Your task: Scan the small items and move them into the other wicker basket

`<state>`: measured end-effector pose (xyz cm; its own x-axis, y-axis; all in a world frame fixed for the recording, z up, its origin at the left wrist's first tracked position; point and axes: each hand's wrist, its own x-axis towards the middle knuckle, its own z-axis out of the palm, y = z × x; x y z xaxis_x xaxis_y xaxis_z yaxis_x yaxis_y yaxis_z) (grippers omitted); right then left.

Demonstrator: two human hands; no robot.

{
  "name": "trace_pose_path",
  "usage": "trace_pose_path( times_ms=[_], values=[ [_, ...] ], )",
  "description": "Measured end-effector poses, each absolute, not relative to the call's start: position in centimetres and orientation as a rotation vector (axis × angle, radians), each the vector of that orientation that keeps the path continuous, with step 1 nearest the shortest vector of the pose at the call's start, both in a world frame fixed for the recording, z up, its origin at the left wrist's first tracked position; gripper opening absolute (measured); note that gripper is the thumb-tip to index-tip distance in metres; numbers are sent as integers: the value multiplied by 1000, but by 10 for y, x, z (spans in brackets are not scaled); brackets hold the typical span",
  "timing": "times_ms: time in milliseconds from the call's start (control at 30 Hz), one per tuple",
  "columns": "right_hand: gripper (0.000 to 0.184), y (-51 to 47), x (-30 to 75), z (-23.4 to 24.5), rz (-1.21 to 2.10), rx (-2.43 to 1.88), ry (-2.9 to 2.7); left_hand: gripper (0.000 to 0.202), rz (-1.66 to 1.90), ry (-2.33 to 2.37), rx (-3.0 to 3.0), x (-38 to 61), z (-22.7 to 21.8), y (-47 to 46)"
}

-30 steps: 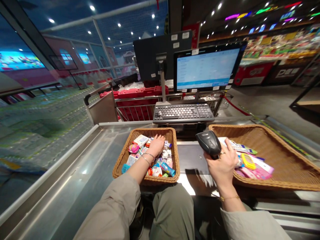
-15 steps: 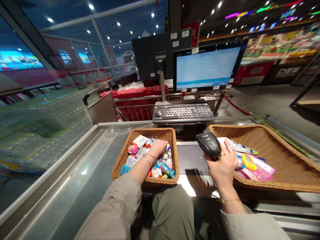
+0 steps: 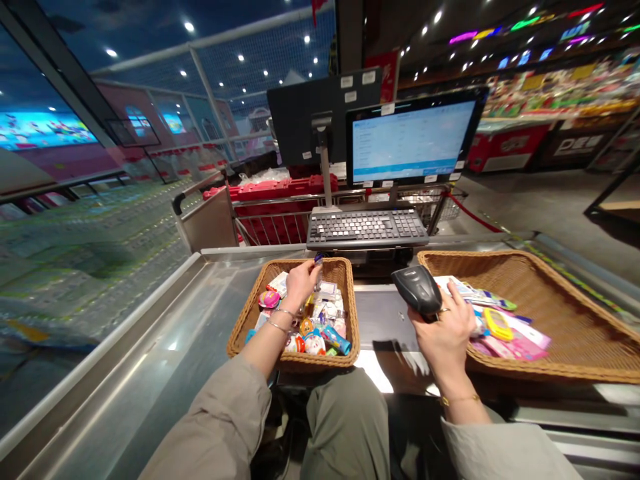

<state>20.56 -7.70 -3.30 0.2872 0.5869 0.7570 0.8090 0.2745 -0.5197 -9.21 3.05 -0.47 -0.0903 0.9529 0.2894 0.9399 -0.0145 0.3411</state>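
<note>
Over the left wicker basket (image 3: pixel 243 313), my left hand (image 3: pixel 301 283) pinches a small clear item with a dark blue-purple top (image 3: pixel 319 267), too small to name. Small packaged goods fill that basket, among them a pink round pack (image 3: pixel 269 299) and a blue tube-like pack (image 3: pixel 337 340). My right hand (image 3: pixel 445 333) is wrapped round a black handheld barcode scanner (image 3: pixel 418 289), its head pointing up and left. Just beside this hand, the right wicker basket (image 3: pixel 575 300) holds flat pink packs (image 3: pixel 523 337) and a yellow-framed item (image 3: pixel 497 324) at its left end.
Behind the baskets a black keyboard (image 3: pixel 367 228) stands below a lit monitor (image 3: pixel 410 143), with a second screen's dark back (image 3: pixel 305 127) alongside. The metal counter (image 3: pixel 190 307) has a raised left edge. Shopping carts (image 3: pixel 273 223) stand beyond the counter.
My left hand has risen from among the goods, moving slightly back and left, and now shows the small clear item in its fingers. The scanner in my right hand has hardly moved.
</note>
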Motion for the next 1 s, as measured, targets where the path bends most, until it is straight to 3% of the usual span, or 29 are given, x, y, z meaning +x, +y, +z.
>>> trace_pose_path(
  times_ms=[267, 500, 700, 900, 1000],
  values=[
    [29, -77, 206, -34, -269, -1392, -1401, 22, 993, 2219, 1760, -114, -24, 33],
    [28, -79, 206, -33, -264, -1390, -1393, 49, 1039, 2287, 1728, -124, -31, 25],
    [32, -80, 205, -31, -232, -1422, -1386, 46, 403, 2095, 2422, -100, -29, 17],
    [34, -81, 205, -30, -215, -1435, -1370, 17, 0, 1859, 2606, -66, -47, 23],
    [34, -81, 207, -31, -227, -1418, -1373, 26, -115, 1867, 2624, -55, -52, 26]
  ],
)
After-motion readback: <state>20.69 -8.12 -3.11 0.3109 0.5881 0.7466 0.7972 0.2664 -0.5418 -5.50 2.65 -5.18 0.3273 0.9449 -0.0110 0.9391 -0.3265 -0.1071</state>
